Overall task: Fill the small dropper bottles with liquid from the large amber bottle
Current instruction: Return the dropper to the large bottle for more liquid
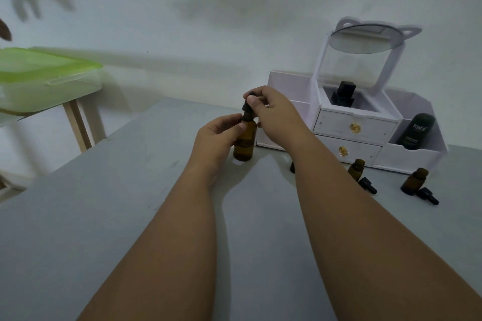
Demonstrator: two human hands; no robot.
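My left hand (217, 138) grips the big bottle (244, 147), my right hand (273, 114) pinches its top (246, 109); yanking could spill it.

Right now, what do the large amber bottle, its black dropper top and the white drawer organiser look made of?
Large amber bottle: probably glass, glossy translucent brown; plastic not excluded. Black dropper top: matte, likely rubber bulb on a plastic collar. White drawer organiser: smooth matte plastic by its thin flat panels, with shiny gold-coloured knobs.
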